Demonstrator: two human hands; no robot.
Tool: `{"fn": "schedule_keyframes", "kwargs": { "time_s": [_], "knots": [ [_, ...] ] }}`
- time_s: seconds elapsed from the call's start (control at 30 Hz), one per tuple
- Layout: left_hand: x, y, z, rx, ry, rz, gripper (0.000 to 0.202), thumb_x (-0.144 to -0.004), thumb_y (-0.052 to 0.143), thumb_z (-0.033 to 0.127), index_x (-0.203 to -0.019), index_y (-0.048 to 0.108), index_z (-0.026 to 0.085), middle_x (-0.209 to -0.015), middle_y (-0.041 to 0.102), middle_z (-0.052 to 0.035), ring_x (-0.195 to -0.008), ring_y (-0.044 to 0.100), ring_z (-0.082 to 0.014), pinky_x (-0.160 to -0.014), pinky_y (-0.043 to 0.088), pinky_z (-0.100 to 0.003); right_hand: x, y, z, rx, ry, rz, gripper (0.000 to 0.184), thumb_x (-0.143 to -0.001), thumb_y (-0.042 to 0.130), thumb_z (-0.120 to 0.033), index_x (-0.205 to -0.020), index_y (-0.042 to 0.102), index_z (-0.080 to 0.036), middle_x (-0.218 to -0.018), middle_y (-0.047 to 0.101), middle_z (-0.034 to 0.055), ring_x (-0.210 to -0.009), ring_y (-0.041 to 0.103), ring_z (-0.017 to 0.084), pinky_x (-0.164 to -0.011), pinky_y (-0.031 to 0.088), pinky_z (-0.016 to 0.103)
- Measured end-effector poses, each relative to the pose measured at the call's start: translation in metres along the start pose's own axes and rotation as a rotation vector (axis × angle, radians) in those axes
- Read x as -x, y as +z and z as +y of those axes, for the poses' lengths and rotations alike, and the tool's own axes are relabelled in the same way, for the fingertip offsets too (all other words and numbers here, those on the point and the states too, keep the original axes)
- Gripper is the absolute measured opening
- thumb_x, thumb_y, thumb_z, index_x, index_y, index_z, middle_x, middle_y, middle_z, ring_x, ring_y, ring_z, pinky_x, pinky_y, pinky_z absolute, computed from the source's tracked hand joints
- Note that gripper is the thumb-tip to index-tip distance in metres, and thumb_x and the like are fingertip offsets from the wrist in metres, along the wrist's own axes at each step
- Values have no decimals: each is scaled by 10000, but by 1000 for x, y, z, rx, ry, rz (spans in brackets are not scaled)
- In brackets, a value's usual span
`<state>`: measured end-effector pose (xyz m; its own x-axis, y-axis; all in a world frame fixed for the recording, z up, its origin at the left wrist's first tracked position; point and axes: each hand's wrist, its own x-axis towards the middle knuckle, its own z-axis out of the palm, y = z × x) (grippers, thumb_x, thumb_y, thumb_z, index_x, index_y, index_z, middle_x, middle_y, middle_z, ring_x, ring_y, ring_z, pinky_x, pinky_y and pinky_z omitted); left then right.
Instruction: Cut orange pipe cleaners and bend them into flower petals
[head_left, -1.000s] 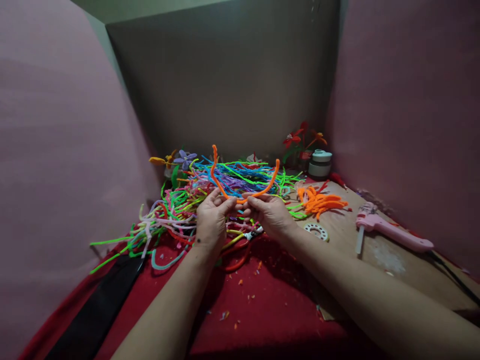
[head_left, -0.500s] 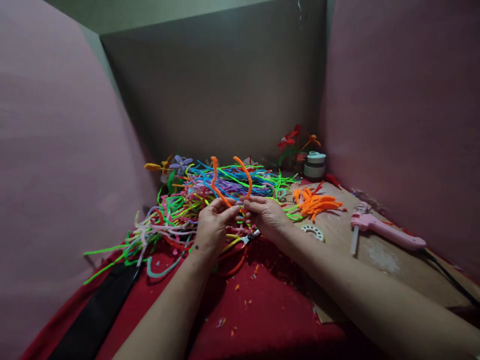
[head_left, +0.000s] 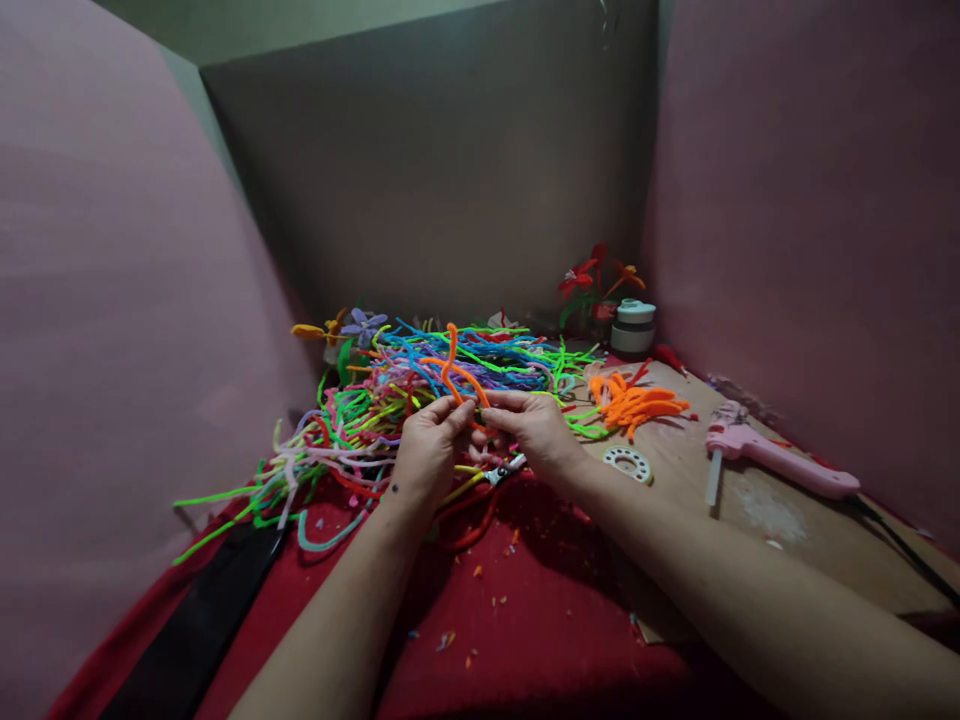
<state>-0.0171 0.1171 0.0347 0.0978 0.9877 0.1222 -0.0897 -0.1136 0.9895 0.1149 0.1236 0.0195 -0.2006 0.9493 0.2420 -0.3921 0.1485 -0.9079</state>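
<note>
An orange pipe cleaner [head_left: 451, 358] is held between my two hands, its two ends crossing above my fingers. My left hand [head_left: 433, 440] pinches one side of it with thumb and fingertips. Close beside, my right hand [head_left: 529, 425] grips the other side between thumb and forefinger. The lower part of the orange piece is partly hidden by my fingers. Behind the hands lies a big heap of multicoloured pipe cleaners [head_left: 360, 430]. Just below the hands, pliers or cutters [head_left: 501, 470] with yellow handles lie on the red cloth.
A pink glue gun [head_left: 780, 460] rests on a brown board [head_left: 690, 560] at right, with a white ring [head_left: 628, 463] and an orange pipe-cleaner bundle [head_left: 637, 403]. Behind stand a lidded jar [head_left: 632, 328] and pipe-cleaner flowers [head_left: 589, 280]. A black strip [head_left: 202, 620] lies at left on red cloth [head_left: 510, 640].
The orange pipe cleaner's ends stood apart in a U shape; now they cross each other. Both hands stay close together in nearly the same place.
</note>
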Motion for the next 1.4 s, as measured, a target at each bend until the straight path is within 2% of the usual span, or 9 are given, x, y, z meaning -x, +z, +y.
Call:
{"fn": "schedule_keyframes", "kwargs": {
  "time_s": [0.2,0.33,0.43,0.53,0.73,0.8,0.9,1.0,1.4],
  "knots": [
    [1,0,1,50,3,-24,368,-628,734,387,-867,658,118,-455,484,53,-351,427,-47,-364,332,-161,3,6,-1,112,-12,-12,383,-623,700,-259,-962,569,-141,-465,501,-96,-314,426,56,-334,330,180],
    [1,2,3,137,0,25,337,-581,771,362,-787,659,120,-439,444,68,-351,366,-24,-355,274,-147,3,4,2,20,56,-54,332,-582,732,-285,-829,572,-131,-520,558,-54,-373,477,69,-392,376,198],
    [0,2,4,224,11,43,317,-602,762,350,-806,656,132,-449,452,64,-370,368,-26,-370,281,-146,3,3,4,50,97,-101,253,-641,689,-347,-698,591,-121,-537,576,-16,-400,487,75,-423,386,210],
    [-1,1,5,259,15,42,323,-595,764,345,-813,654,133,-438,450,63,-373,384,-41,-370,293,-157,4,5,4,196,129,-91,322,-763,556,-401,-595,575,-128,-454,519,-18,-360,444,77,-394,349,211],
    [-1,1,8,320,35,44,275,-593,764,290,-753,637,104,-514,536,31,-364,357,-14,-350,279,-139,5,8,3,467,8,-70,239,-779,554,-219,-556,532,-134,-440,455,-50,-373,379,42,-391,280,171],
    [-1,1,9,364,42,38,231,-627,739,269,-748,622,111,-560,570,23,-361,341,-6,-354,299,-138,4,6,3,335,74,-142,248,-784,565,-271,-583,554,-126,-473,501,-30,-383,420,55,-399,321,180],
    [-1,0,12,372,77,36,196,-680,700,267,-784,609,128,-624,611,12,-367,355,-8,-367,345,-145,2,1,3,-62,328,-265,330,-839,484,-382,-684,587,-109,-552,576,18,-420,512,98,-428,411,221],
    [0,-1,14,367,75,9,206,-676,704,270,-791,603,132,-623,615,11,-389,396,-19,-394,389,-154,1,-3,3,-286,497,-303,329,-880,422,-350,-744,582,-97,-561,582,30,-452,548,112,-434,437,223],
    [5,2,18,332,74,-39,228,-677,703,305,-800,596,144,-578,587,35,-369,431,-38,-367,418,-183,4,-8,-3,-336,553,-551,462,-928,261,-462,-789,550,-128,-527,506,-12,-403,525,117,-362,424,216]
  ]
}}
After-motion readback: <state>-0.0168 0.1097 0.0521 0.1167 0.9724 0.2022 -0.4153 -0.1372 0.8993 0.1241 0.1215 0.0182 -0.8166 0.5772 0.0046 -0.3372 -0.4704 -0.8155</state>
